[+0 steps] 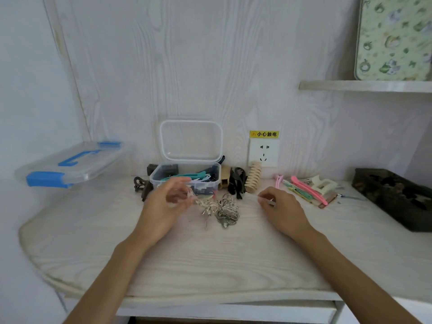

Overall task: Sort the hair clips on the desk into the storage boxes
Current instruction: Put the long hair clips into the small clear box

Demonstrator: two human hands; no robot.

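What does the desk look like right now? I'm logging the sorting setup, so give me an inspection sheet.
Surface: pale wood-grain desk.
Job's things: open clear plastic box holding coloured clips; silver metal clips in a pile before it; pink and green clips to the right; cream ridged claw clip; black clips.
Clutter: clear blue-latched lid; dark patterned tray.
Grippers: left hand pinches a silver clip; right hand pinches a thin pin.
Cables: nothing seen.
Surroundings: white wall socket under a yellow warning label; shelf.
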